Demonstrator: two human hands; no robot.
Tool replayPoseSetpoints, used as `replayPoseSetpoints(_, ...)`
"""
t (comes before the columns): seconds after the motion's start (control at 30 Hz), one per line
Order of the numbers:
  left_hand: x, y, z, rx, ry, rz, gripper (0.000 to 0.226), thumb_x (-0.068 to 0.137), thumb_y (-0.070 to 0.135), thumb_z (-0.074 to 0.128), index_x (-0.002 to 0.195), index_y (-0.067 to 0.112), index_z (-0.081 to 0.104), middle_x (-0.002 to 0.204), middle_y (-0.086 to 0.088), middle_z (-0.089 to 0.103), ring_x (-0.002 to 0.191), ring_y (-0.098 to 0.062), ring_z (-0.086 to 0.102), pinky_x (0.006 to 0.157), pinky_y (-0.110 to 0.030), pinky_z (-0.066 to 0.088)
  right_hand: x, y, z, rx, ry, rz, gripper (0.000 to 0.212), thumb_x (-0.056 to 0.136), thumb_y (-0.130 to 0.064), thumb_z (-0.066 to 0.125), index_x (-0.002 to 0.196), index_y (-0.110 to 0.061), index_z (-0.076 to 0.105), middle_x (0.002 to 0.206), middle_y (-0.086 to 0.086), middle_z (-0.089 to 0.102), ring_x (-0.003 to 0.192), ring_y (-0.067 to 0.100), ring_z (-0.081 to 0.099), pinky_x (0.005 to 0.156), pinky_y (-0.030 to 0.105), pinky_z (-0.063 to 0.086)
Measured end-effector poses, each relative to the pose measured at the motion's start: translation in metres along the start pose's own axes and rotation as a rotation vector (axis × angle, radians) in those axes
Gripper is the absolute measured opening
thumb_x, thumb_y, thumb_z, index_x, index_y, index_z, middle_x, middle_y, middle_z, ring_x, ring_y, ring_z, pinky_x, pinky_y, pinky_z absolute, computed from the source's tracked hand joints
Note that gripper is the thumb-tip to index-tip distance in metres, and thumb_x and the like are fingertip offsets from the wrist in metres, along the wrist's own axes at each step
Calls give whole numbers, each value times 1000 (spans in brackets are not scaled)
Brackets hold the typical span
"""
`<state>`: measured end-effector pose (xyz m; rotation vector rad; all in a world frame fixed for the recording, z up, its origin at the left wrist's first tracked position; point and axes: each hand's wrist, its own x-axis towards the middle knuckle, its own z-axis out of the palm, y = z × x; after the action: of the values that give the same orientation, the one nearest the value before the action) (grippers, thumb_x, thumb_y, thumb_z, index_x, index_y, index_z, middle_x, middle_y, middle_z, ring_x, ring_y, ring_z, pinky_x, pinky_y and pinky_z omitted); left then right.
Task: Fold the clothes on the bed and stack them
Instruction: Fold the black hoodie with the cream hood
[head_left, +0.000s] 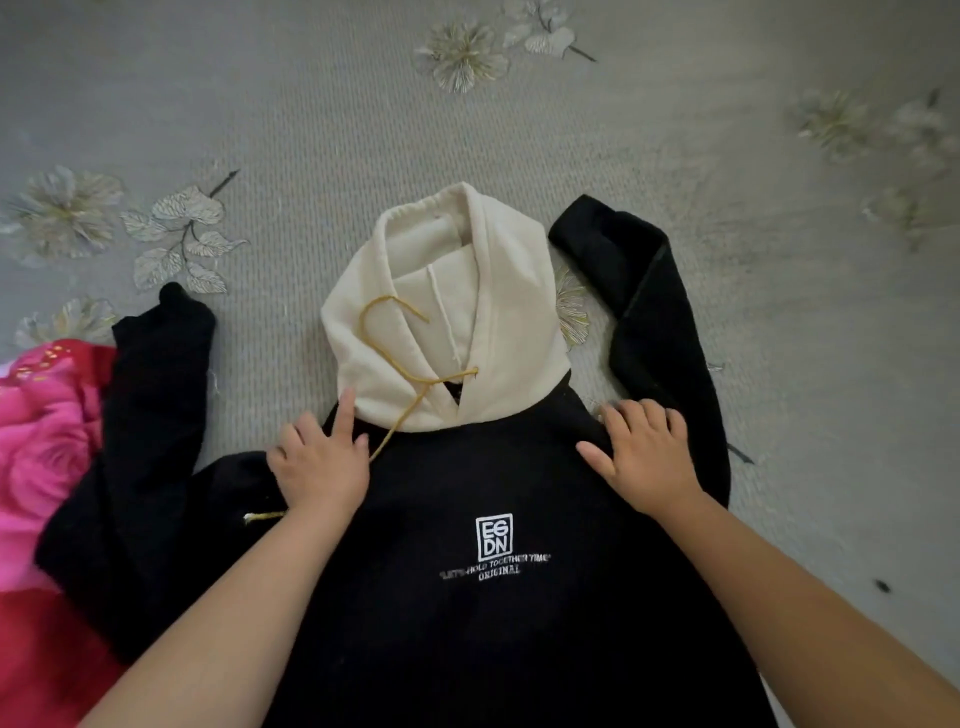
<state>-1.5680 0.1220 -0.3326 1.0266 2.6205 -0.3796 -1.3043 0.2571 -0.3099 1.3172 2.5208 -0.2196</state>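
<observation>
Here, a black fleecy hoodie (493, 597) with a cream hood (498, 312) and mustard drawstring (400, 374) is lying front-up on the grey ribbed floral bedspread (311, 130). Both the left hand (322, 462) and right hand (649, 457) are pressing flat, fingers spread, on its shoulders. A pink rose-print fabric (41, 441) is lying beside the left sleeve.

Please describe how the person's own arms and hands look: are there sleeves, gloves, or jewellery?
Both arms are bare as far as the picture shows: no sleeves are visible. The left hand and the right hand wear no gloves. I can see no ring, watch or bracelet on either hand or wrist. The fingernails look short and unpainted.
</observation>
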Motion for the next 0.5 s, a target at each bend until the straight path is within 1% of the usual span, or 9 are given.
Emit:
replayPoseSetpoints(0.03,-5,3,-5,-91,21,-11,57,95,39,39,145,35,14,141,-17,24,126,-35,25,103,-46,24,-5,6,-3,56,16,-20,106,72,-73,-17,124,-13,54,128,9,52,124,30,41,102,43,24)
replayPoseSetpoints(0.07,-12,8,-10,-189,89,24,54,93,33,47,143,31,27,145,-21,19,131,-42,18,105,-54,19,-9,13,-7,123,74,-9,99,77,-71,-9,126,-12,53,134,11,48,130,32,36,105,46,23)
replayPoseSetpoints(0.1,-20,15,-14,-272,200,111,51,89,25,57,137,25,41,145,-26,22,132,-49,17,103,-61,18,-12,22,-12,169,136,36,87,83,-68,4,129,-10,51,139,12,44,133,32,31,106,48,22)
replayPoseSetpoints(0.17,-39,42,-18,-335,412,365,49,75,16,75,121,12,60,134,-34,39,122,-58,31,93,-70,27,-8,42,-20,237,160,173,65,89,-56,33,137,-12,40,147,12,30,139,30,16,110,46,16)
replayPoseSetpoints(0.2,-51,60,-19,-333,458,495,49,69,17,79,115,10,64,128,-33,46,117,-59,38,88,-70,31,-1,52,-22,254,140,233,62,90,-49,41,140,-13,34,150,12,24,140,29,11,111,45,14)
replayPoseSetpoints(0.27,-76,100,-10,-315,417,621,53,63,23,83,111,13,67,123,-28,54,113,-55,46,83,-68,37,17,68,-24,250,117,295,62,91,-46,43,143,-15,26,151,13,19,140,30,10,112,45,14)
replayPoseSetpoints(0.37,-96,144,8,-362,231,512,56,67,32,80,119,18,62,128,-23,53,118,-49,45,88,-66,35,52,80,-23,384,106,344,64,92,-46,42,145,-17,20,151,17,16,139,32,11,112,45,15)
replayPoseSetpoints(0.43,-97,156,20,-366,191,438,46,79,38,65,121,19,60,129,-22,52,118,-49,45,89,-67,34,73,86,-19,534,101,359,66,91,-44,45,145,-17,18,150,18,16,138,33,12,111,43,15)
replayPoseSetpoints(0.5,-93,157,30,-308,176,429,47,81,42,44,118,19,63,126,-21,55,114,-49,49,87,-66,35,86,88,-14,573,112,324,69,90,-41,50,146,-18,16,147,17,24,135,33,21,109,40,21)
